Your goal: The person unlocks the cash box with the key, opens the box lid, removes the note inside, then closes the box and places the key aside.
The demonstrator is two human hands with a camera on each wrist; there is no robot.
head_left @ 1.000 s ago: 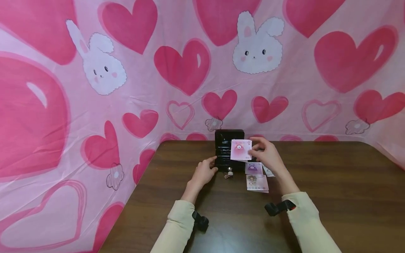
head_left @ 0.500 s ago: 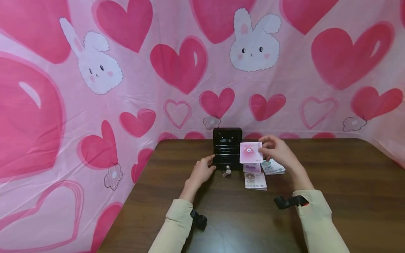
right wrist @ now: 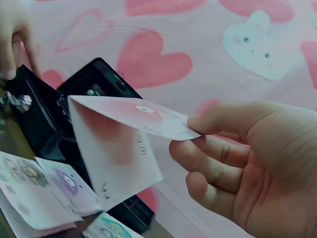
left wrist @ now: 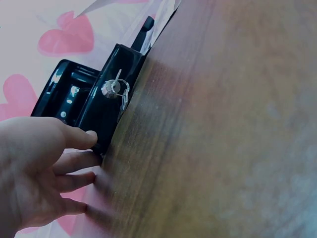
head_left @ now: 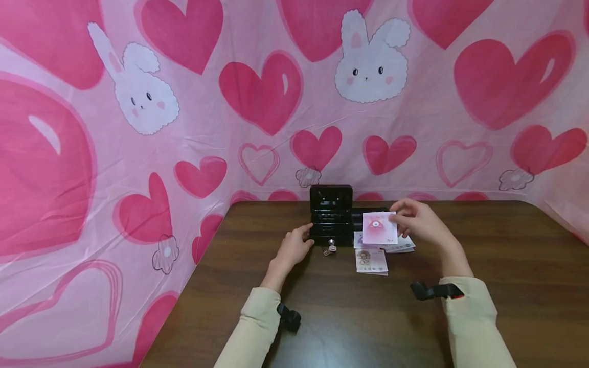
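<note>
A black cash box stands with its lid raised; keys hang from its front lock. My left hand holds the box's front left corner, thumb on the front face and index finger against the side. To the box's right, my right hand pinches one edge of a folded pink banknote between thumb and index finger. In the right wrist view the note hangs half unfolded. Below it lie a purple folded banknote, a green one and pinkish ones.
A flat black piece lies just right of the box, partly behind the held note. The brown wooden table ends at a pink heart-and-rabbit cloth behind. A black wrist camera sits on each forearm.
My right hand has carried the pink banknote rightward, from in front of the box to above the other notes, uncovering the box's inside. My left hand has stayed at the box's left corner.
</note>
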